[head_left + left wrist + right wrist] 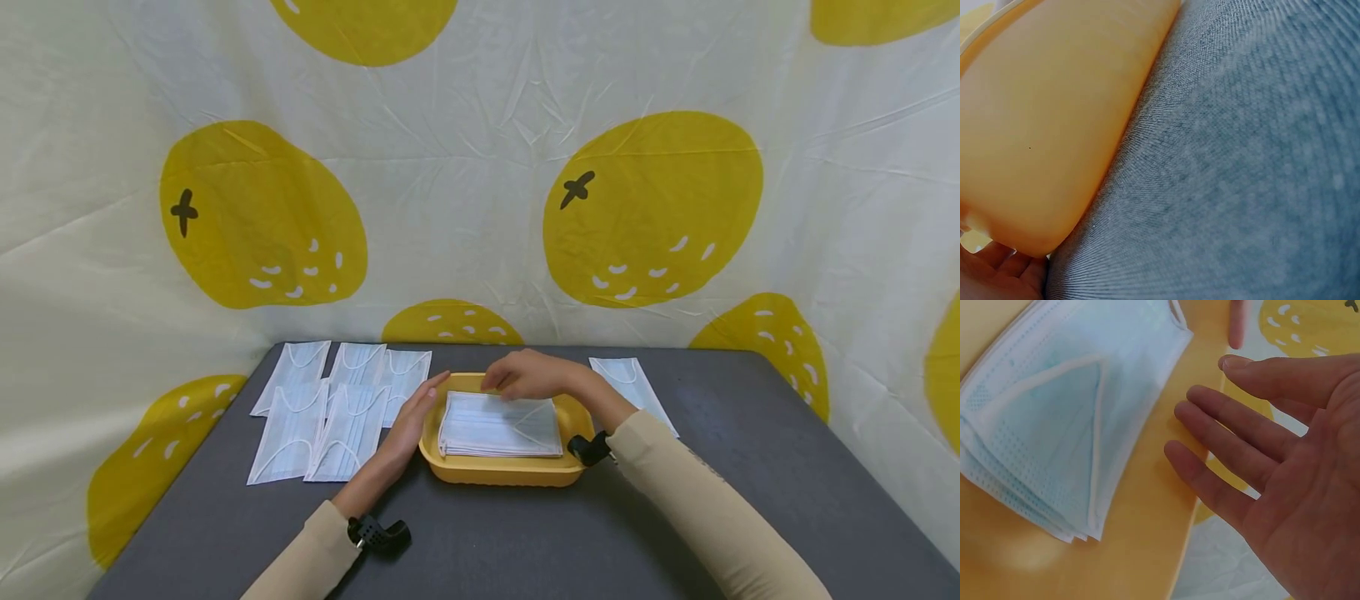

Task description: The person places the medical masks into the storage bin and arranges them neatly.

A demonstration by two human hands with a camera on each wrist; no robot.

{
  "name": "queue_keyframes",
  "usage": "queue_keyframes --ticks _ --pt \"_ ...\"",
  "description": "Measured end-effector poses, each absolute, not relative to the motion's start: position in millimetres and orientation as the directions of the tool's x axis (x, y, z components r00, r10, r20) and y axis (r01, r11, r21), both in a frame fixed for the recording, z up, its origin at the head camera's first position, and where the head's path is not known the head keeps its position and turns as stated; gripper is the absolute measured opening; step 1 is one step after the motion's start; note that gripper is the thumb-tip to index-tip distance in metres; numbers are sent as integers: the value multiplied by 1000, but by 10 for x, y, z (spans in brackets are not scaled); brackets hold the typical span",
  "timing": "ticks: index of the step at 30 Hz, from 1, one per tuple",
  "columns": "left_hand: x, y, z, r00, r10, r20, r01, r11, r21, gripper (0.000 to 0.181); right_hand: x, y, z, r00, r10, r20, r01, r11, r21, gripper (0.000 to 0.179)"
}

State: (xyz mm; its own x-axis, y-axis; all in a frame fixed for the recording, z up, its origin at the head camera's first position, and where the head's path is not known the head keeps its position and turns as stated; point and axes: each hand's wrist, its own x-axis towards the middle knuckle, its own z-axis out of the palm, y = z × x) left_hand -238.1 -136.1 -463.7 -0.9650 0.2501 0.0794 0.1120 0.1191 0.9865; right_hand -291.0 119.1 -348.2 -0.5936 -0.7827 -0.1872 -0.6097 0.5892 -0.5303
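Right hand (pixel 528 374) is hanging over the far edge of the tub (pixel 506 475), nothing in it, fingers loosely spread with the thumb apart from them. Left hand (pixel 411 423) is up against the tub's left side, fingers pretty much straight, not curled round anything. The stack (pixel 498 427) of pale blue masks lies flat inside the yellow tub, just below the right hand, with a white ear loop lying across the top one. Off to the left there's a loose overlapping bunch of masks (pixel 283 437), plus a lone mask (pixel 628 382) on the right, partly behind the forearm. All on a dark grey desk (pixel 480 542), fruit-print sheet (pixel 450 208) behind.
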Motion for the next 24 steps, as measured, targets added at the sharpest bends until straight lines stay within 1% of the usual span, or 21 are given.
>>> queue_keyframes --ticks 5,8,12,18,24 --pt "-2374 -1361 -4627 -965 246 88 120 117 986 50 -2891 1306 -3414 -598 -789 -140 -589 551 -592 33" --pt "-2374 -1360 -4626 -965 246 92 124 116 985 50 -2868 1408 -3358 -622 -773 -123 -537 536 -651 35" --pt "-2373 -1350 -4627 -965 242 96 127 115 985 50 -2847 1581 -3304 -666 -739 -102 -481 531 -698 37" --pt "-2374 -1336 -4630 -967 235 103 133 117 984 49 -2811 1866 -3266 -716 -697 -26 -475 514 -715 38" --pt "-2368 -1331 -4641 -965 237 111 143 122 982 49 -2731 2134 -3296 -765 -640 69 -487 505 -712 35"
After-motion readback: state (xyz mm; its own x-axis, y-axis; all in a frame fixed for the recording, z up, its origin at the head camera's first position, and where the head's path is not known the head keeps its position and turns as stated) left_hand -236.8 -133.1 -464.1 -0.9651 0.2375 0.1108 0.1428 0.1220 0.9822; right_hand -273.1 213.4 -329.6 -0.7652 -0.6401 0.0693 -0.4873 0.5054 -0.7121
